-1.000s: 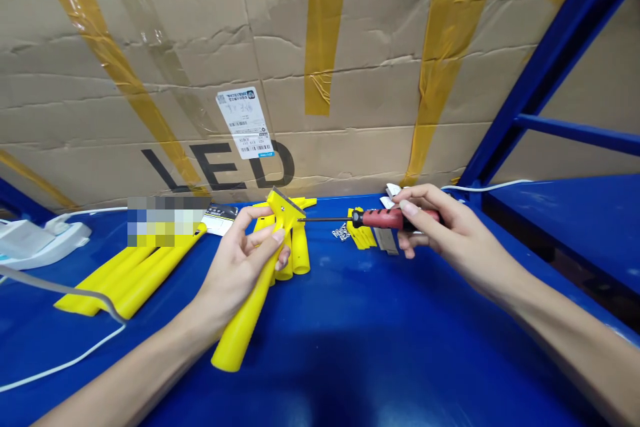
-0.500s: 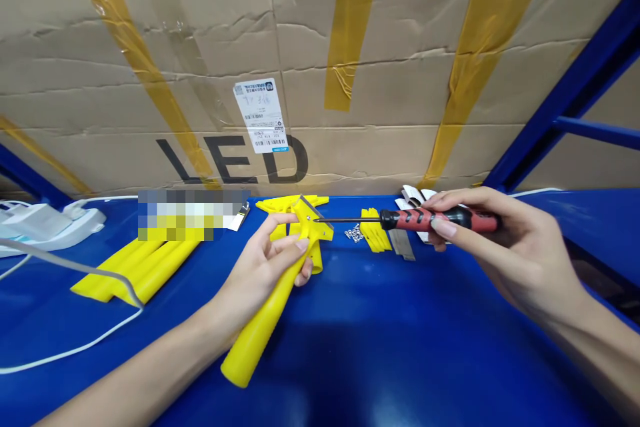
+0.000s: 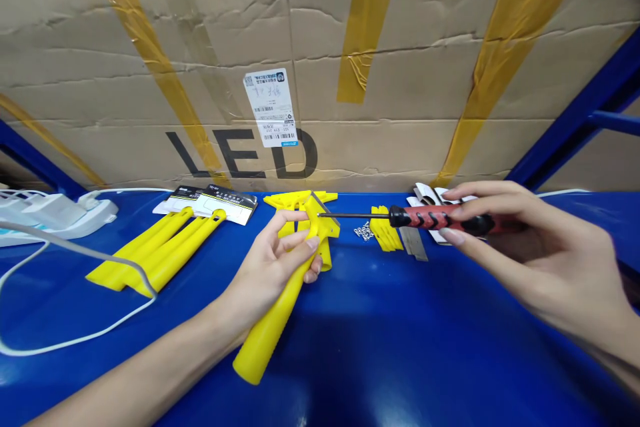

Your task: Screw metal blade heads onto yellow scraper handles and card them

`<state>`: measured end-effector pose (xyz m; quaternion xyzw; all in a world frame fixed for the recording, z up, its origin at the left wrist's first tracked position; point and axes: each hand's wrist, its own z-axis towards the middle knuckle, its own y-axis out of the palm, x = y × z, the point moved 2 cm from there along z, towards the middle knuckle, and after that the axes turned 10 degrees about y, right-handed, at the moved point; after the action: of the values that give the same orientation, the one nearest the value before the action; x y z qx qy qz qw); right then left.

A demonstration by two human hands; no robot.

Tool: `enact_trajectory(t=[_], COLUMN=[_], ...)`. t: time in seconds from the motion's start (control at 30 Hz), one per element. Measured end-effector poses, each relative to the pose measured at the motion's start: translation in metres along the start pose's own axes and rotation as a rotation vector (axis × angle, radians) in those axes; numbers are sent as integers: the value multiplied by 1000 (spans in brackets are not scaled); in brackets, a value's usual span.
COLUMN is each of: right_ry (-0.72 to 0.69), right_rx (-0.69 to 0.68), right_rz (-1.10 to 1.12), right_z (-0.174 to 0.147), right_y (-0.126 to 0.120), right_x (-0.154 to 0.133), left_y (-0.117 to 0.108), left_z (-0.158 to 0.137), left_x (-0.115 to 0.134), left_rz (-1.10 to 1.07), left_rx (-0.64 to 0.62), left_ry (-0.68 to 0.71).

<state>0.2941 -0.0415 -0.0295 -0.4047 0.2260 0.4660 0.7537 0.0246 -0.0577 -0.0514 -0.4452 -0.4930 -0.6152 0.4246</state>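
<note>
A yellow scraper (image 3: 273, 330) with a metal blade at its head is gripped in my left hand (image 3: 283, 257), its thick handle slanting down toward me. My right hand (image 3: 550, 247) pinches the red and black handle of a screwdriver (image 3: 425, 217) between thumb and fingers. The thin shaft lies nearly level, and its tip meets the scraper head beside the blade. The screw under the tip is too small to make out. More yellow scraper parts (image 3: 287, 200) lie just behind the head, partly hidden by my left hand.
To the right are loose screws (image 3: 364, 232), narrow yellow strips (image 3: 386, 230), flat metal blades (image 3: 414, 243) and white packaging (image 3: 425, 195). Carded yellow handles (image 3: 165, 253), a power strip (image 3: 90, 217) and a white cable (image 3: 100, 335) occupy the left. A cardboard box (image 3: 395, 133) stands behind.
The view has shifted slightly, so the scene sits further right. My right fingers have shifted and spread along the screwdriver handle, which has rotated. The tip stays at the scraper head.
</note>
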Motion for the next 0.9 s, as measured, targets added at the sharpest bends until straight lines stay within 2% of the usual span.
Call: enact_trajectory(t=[0.07,0.1,0.17,0.23,0.33,0.37,0.43,0.53,0.63,0.73,0.8,0.9], right_ry=[-30,21,210,354,351,326,316,406,481,422,367,387], right_rx=[-9,-7,-19,-127,-352,-366,-317,-211,-267,-341,-298,-200], right_rz=[-61,-69,-24,110,310,334,310,240,375,497,419,244], right_z=[-2,-3,-4,-4,-1,-1,0,-2,-2,1,2,0], right_y=[1,1,1,1,4,5,8,12,13,10,9,10], right_x=[-5,-5,-1,4,7,8,9,11,11,8,8,10], left_y=[2,3,5,5,2,1,1,1,1,1,3,5], left_z=[0,0,-1,-1,0,1,1,2,1,-1,-3,-5], left_x=[3,4,7,8,9,9,9,10,11,10,9,10], left_rz=[1,2,8,18,29,29,28,31,37,29,22,12], left_rx=[25,40,68,103,152,159,157,147,151,154,141,128], left_ry=[17,22,27,32,37,38,37,39,48,36,20,14])
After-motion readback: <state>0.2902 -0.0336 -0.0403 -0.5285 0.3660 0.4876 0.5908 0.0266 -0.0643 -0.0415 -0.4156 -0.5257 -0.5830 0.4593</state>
